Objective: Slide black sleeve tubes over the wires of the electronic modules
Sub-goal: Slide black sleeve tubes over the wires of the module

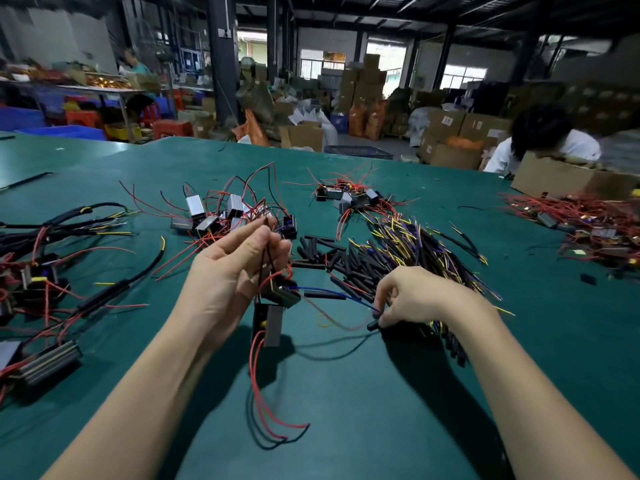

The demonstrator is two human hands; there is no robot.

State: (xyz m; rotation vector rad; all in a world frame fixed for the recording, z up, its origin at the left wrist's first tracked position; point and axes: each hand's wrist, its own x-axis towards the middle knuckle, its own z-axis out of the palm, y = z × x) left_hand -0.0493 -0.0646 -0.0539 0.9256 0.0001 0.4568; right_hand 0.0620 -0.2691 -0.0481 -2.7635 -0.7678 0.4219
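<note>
L hand (235, 271) pinches module (272, 323) wires, module hanging above table (381, 410). R hand (415, 299) fingers curled, pinching black sleeve tube (374, 324) at pile edge.

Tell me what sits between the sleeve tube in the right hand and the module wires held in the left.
Nothing visible does. The right hand pinches a black sleeve tube low by the pile; the left hand holds the module by its wires. Only bare green table lies between.

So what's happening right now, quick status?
Left hand pinches module wires, module dangling. Right hand grips a black sleeve tube at the pile. Nothing blocking.
</note>
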